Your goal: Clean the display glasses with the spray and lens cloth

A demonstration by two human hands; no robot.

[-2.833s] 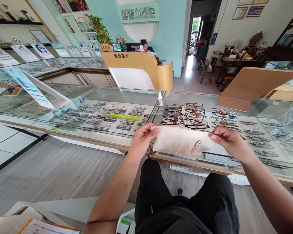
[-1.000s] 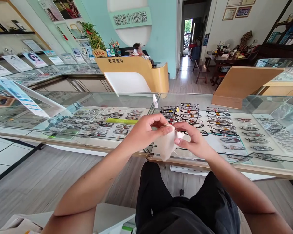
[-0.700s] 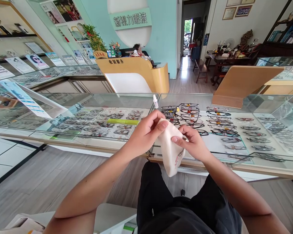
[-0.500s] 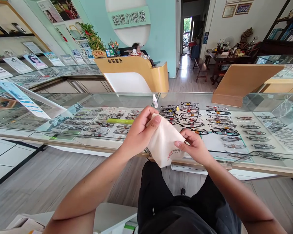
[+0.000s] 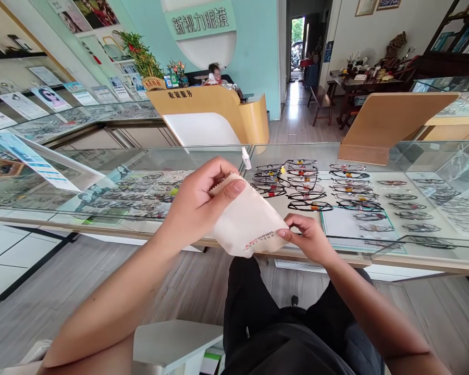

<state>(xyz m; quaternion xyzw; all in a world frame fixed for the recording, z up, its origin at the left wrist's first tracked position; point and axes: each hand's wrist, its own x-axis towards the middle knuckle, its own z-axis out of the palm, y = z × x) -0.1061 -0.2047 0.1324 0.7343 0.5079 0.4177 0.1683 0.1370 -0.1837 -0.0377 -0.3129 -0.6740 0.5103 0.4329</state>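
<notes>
A cream cleaning cloth point(image 5: 248, 219) with zigzag edges and red and dark print is stretched between my two hands, above the near edge of the glass counter. My left hand point(image 5: 203, 200) pinches its upper left edge, thumb on top and fingers behind. At the lower right corner, my right hand point(image 5: 307, 234) holds the cloth between thumb and fingers. Just beyond the cloth, a small white bottle point(image 5: 246, 158) stands on the glass. Several pairs of eyeglasses point(image 5: 308, 196) lie in rows to the right of it.
The glass display counter point(image 5: 203, 153) runs across in front of me, with an upright brown board point(image 5: 394, 125) on its right. Behind it stands a wooden cashier desk point(image 5: 254, 117) with a person seated there. A white surface point(image 5: 175, 338) is low at my left.
My left hand has moved left and slightly up, drawing the cloth wider and flatter, so more of its print shows. My right hand stays nearly in place. The view has tilted slightly down.
</notes>
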